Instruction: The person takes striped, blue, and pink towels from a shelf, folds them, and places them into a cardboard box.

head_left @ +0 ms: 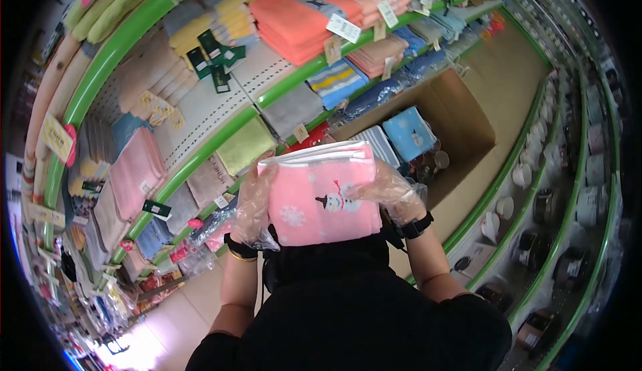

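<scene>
A folded pink towel (304,194) with a snowman and snowflakes on it is held up in front of my chest, its white-and-grey folded edges along the top. My left hand (253,200), in a clear plastic glove, grips its left side. On the opposite side my right hand (396,194), gloved the same way, closes on the edge with fingers over the front. Behind the towel stands an open cardboard box (465,113), holding a blue snowman towel (409,133), a striped towel (376,149) and some clear wrapped items.
Green-edged shelves (194,214) on the left carry folded towels, with an orange stack (287,26) up high. Price tags (343,28) hang from the shelf fronts. Another shelf unit (535,230) with cups and dark pots curves along the right, across the tiled floor (190,311).
</scene>
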The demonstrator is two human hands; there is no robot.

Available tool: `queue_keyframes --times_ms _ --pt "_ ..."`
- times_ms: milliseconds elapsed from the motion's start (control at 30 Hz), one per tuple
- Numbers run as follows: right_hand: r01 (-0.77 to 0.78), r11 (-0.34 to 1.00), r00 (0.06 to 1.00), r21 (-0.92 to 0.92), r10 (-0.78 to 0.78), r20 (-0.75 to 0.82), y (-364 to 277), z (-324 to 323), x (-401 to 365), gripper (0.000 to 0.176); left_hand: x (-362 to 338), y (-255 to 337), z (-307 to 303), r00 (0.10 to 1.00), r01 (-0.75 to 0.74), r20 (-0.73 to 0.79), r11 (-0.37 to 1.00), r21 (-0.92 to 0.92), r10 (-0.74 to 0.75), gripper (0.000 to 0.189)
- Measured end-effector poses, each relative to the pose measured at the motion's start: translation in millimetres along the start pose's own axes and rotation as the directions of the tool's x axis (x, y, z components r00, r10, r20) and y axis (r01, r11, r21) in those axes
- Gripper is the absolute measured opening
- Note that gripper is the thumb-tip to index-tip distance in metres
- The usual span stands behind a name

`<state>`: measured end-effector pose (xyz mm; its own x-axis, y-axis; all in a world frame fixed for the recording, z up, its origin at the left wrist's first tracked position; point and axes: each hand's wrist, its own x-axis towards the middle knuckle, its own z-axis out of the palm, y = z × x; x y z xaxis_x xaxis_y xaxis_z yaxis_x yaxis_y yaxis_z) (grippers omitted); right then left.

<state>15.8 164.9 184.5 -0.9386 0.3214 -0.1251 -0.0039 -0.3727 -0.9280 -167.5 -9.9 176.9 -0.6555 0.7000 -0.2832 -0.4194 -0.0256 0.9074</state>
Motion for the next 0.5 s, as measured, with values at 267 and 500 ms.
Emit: queue_keyframes --times_ms 267,500 --pt "0.093 0.995 0.977 0.026 -0.087 -0.194 23 -19 -23 0.045 -12 -14 14 0.945 0.292 0.241 0.904 -0.312 -0.222 0.039" --pt "0.084 0.996 0.95 -0.019 -0.086 -0.301 44 -37 -35 0.044 -14 -45 8 0.849 0.434 0.381 0.895 -0.106 -0.366 0.056"
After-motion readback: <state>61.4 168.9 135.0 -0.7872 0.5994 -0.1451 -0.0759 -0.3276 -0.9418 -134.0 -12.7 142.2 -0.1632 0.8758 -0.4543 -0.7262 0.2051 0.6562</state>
